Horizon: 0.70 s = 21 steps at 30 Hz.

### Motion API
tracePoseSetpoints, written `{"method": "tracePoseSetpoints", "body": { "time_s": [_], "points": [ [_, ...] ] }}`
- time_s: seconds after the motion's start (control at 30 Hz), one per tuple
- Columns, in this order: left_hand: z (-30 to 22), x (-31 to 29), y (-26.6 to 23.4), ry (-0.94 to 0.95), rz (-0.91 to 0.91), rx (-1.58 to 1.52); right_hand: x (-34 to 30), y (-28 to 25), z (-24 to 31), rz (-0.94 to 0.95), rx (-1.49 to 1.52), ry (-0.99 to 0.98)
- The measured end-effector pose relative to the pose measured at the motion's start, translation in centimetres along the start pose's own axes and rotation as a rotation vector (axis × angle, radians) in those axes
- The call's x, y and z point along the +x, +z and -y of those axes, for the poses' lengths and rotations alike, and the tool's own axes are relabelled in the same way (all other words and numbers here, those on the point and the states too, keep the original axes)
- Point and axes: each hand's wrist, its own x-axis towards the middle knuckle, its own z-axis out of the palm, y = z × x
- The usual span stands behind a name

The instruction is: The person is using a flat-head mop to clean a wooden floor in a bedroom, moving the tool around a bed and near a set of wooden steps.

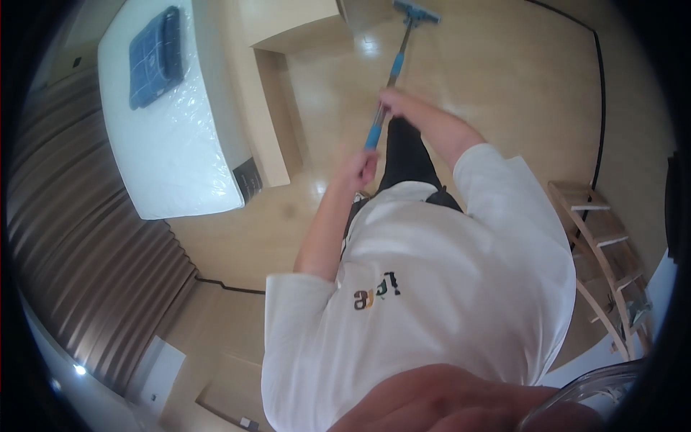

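Note:
A long-handled floor mop (397,65) with a metal pole and blue grip sections slants away from me over the pale floor. Its flat blue-grey head (417,12) rests at the top edge of the view. My left hand (358,170) is closed round the near end of the pole, just below a blue grip. Farther up, my right hand (392,102) wraps round the bare metal part between the two blue sections. Both arms reach forward from a white shirt.
At left stands a bed with a plastic-wrapped white mattress (162,155), a blue packaged item (156,57) on top. A wooden bed frame edge (272,119) borders the floor. Brown pleated curtains (79,216) hang far left. A wooden ladder-like shelf (601,237) stands at right, near a dark skirting line (602,108).

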Motion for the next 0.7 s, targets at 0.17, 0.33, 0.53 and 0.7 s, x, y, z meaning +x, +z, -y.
{"method": "tracePoseSetpoints", "body": {
  "time_s": [0.17,0.33,0.53,0.7],
  "points": [
    [18.6,-8.2,-17.9,-0.039,-0.028,-0.095,-2.8,15.2,-19.7,0.545,-0.486,-0.171],
    [44.4,-20.3,-31.9,0.096,-0.753,0.698,-17.6,32.9,-32.5,1.367,-1.407,-0.659],
    [50.4,-29.4,-34.9,-0.202,-1.191,0.868,-21.4,45.3,-47.5,1.374,-1.198,-0.78],
    [52.8,-25.1,-31.7,-0.099,-1.02,0.769,-22.7,42.3,-47.6,1.363,-1.533,-0.993]
  ]
}}
